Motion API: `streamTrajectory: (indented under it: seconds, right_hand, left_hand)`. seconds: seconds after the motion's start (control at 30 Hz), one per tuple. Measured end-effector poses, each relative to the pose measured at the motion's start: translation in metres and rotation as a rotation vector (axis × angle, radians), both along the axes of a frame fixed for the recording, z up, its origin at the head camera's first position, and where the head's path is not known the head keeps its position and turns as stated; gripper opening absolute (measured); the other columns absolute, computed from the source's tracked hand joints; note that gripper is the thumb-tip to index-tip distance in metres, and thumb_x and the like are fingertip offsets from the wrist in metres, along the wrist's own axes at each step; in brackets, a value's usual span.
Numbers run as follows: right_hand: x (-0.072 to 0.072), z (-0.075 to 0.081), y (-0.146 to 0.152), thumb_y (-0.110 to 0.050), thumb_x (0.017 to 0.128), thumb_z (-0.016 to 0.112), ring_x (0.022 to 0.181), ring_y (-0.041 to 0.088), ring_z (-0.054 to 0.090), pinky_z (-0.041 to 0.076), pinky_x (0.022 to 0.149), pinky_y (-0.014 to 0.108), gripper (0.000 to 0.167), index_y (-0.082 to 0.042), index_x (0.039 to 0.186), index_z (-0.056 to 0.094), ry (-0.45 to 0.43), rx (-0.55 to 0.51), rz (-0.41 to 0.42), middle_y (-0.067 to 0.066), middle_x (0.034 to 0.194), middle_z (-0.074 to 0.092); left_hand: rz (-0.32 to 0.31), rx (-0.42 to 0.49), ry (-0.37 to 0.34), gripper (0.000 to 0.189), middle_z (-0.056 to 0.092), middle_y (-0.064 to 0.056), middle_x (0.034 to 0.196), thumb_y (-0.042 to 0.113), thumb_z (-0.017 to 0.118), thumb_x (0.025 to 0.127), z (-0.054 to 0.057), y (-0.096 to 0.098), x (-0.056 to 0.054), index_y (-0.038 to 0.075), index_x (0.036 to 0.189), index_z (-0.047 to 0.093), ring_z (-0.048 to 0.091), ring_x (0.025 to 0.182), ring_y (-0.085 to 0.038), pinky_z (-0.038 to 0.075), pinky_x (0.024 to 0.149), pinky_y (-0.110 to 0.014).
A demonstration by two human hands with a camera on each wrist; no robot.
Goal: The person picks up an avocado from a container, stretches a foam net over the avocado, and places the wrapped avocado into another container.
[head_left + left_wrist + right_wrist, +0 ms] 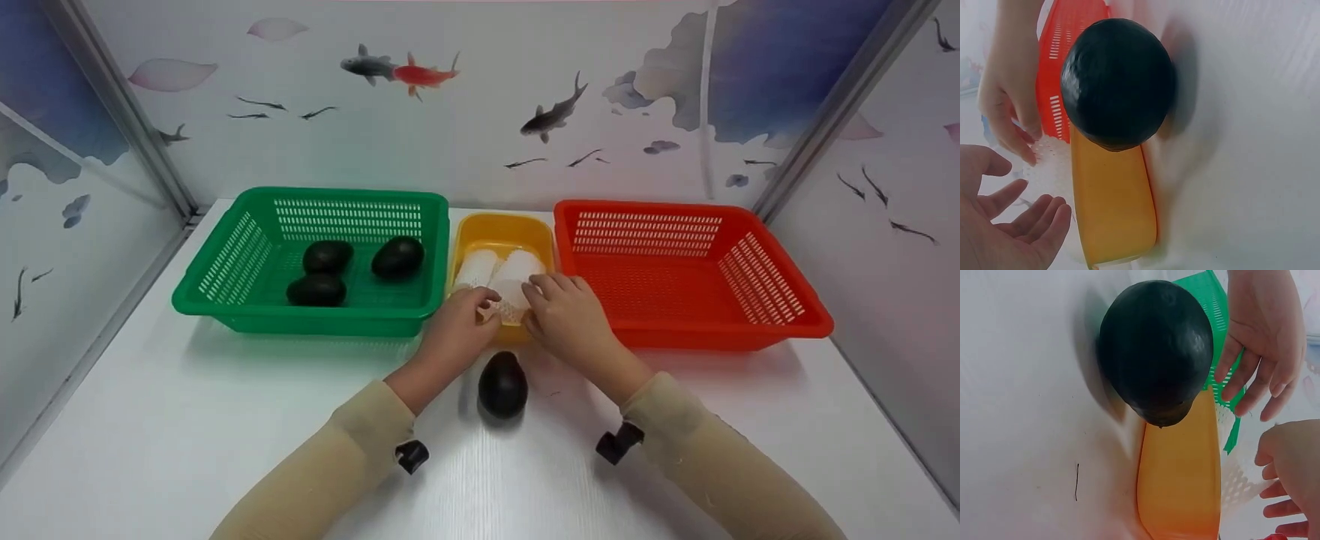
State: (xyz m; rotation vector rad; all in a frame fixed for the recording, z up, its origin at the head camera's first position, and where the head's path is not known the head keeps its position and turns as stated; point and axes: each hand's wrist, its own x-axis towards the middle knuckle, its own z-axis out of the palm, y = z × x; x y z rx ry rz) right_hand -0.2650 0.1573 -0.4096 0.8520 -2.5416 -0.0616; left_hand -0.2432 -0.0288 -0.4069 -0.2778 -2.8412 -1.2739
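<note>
In the head view, a dark avocado lies on the white table in front of a small yellow bin. White foam fruit nets lie inside the bin. My left hand hovers at the bin's near left corner, fingers loosely bent and holding nothing. My right hand reaches over the near right side, fingertips right at a foam net. Both wrist views show the avocado large before the bin's wall. The fingers of both hands are spread and relaxed there.
To the left stands a green basket with three avocados in it. A red basket stands on the right. Behind them rises a white wall panel printed with fish, and metal posts frame the corners.
</note>
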Motion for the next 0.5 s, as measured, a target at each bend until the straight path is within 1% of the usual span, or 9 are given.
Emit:
streamTrajectory:
  seconds: [0.1,0.23,0.3,0.37,0.5]
  right_hand:
    - [0.0026,0.0011,0.0004,-0.016,0.085,0.075,0.101,0.031,0.061,0.051,0.084,0.041,0.033,-0.004,0.115,0.071,0.052,-0.045,0.047,0.014,0.113,0.066]
    - [0.0035,0.0014,0.002,-0.007,0.081,0.079,0.091,0.031,0.065,0.054,0.078,0.039,0.029,-0.003,0.109,0.073,0.12,-0.132,0.103,0.014,0.105,0.069]
    - [0.0039,0.002,0.003,-0.006,0.08,0.08,0.086,0.03,0.067,0.056,0.076,0.038,0.027,-0.002,0.106,0.074,0.139,-0.185,0.122,0.015,0.102,0.07]
    - [0.0047,0.0029,0.0036,-0.006,0.08,0.08,0.082,0.03,0.068,0.056,0.074,0.038,0.025,-0.002,0.104,0.074,0.149,-0.239,0.139,0.014,0.099,0.07]
    - [0.0086,0.0054,0.003,-0.001,0.08,0.078,0.082,0.028,0.069,0.057,0.074,0.035,0.024,-0.001,0.104,0.074,0.136,-0.323,0.172,0.014,0.098,0.069]
  left_hand:
    - [0.0,0.019,-0.002,0.028,0.058,-0.002,0.111,0.022,0.06,0.095,0.0005,0.0007,0.0011,0.015,0.122,0.062,0.055,0.095,-0.018,0.052,0.084,-0.028]
    - [-0.008,0.066,0.048,0.028,0.057,-0.003,0.111,0.024,0.061,0.097,0.0006,0.0002,0.001,0.016,0.123,0.058,0.056,0.095,-0.019,0.052,0.083,-0.029]
    - [-0.011,0.084,0.089,0.024,0.056,-0.005,0.113,0.022,0.061,0.097,0.001,-0.0007,0.0008,0.016,0.12,0.059,0.057,0.097,-0.02,0.052,0.084,-0.03]
    - [-0.008,0.086,0.117,0.019,0.054,-0.004,0.115,0.019,0.063,0.096,0.0015,-0.0008,0.0009,0.016,0.115,0.062,0.056,0.098,-0.019,0.052,0.085,-0.029]
    - [-0.013,0.068,0.142,0.014,0.052,-0.002,0.119,0.017,0.065,0.095,0.0032,0.0004,0.002,0.018,0.108,0.067,0.054,0.102,-0.02,0.05,0.088,-0.027]
